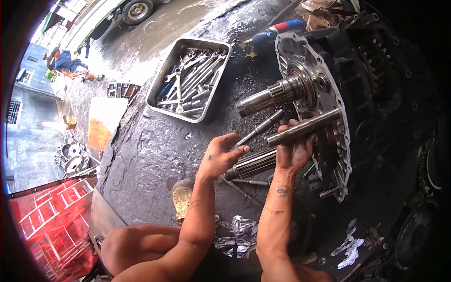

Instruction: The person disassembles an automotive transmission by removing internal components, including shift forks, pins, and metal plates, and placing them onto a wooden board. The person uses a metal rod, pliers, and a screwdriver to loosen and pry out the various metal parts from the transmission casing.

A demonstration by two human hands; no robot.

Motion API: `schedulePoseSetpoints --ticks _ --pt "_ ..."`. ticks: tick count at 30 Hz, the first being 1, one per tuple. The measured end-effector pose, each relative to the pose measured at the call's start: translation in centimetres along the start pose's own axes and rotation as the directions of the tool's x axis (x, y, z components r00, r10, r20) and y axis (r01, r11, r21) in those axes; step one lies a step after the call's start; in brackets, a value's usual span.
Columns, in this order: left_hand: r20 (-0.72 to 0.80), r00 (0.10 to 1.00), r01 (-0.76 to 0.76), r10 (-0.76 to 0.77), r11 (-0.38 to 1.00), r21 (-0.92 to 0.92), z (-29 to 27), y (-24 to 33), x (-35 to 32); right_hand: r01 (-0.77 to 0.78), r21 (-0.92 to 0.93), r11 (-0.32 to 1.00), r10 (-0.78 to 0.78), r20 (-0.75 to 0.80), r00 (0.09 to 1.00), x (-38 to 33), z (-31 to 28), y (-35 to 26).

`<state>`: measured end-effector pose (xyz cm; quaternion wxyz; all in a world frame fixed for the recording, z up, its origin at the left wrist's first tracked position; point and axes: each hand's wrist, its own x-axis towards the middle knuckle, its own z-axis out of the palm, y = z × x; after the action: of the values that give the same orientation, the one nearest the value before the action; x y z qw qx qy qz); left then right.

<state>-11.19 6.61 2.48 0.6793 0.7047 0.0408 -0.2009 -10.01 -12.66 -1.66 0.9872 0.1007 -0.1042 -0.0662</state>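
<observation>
On dark floor (145,155), right of ctr.: gearbox casing (364,131), pale metal flange (336,96) on its left side.
- Upper splined shaft (277,94) and lower splined shaft (256,164), both bare, pointing left.
- Steel bar (305,127), plain, in front of flange; whether far end is seated or loose, can't tell.
- R. hand (296,150): fingers curled round bar from below, approx. closed.
- L. hand (223,152): thumb and forefinger pinched on near end of slim steel rod (263,127), between shafts.

Status (est.): part-way. Done: shaft ends exposed. Left: bar and rod both in hand, not set down; flange on casing.

Containers:
- Metal tray (218,83), far side, left of upper shaft, approx. full: comb. wrenches (178,87), sockets (191,105), misc. long-shank tools; lowest layer hidden.
</observation>
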Motion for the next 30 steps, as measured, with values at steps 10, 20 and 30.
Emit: schedulePoseSetpoints --ticks 10,20,30 --pt "0.012 0.999 0.035 -0.035 0.998 0.05 0.1 0.3 -0.1 0.014 -0.004 1.0 -0.014 -0.042 0.999 -0.3 -0.9 -0.4" --pt "0.043 0.998 0.037 -0.044 0.986 0.161 0.1 0.7 -0.3 0.042 -0.03 0.999 -0.044 -0.088 0.995 -0.4 -0.5 -0.8" --pt "0.046 0.998 0.033 -0.042 0.984 0.177 0.2 0.8 -0.4 0.051 -0.16 0.986 -0.068 -0.104 0.992 -0.2 0.8 -0.3"
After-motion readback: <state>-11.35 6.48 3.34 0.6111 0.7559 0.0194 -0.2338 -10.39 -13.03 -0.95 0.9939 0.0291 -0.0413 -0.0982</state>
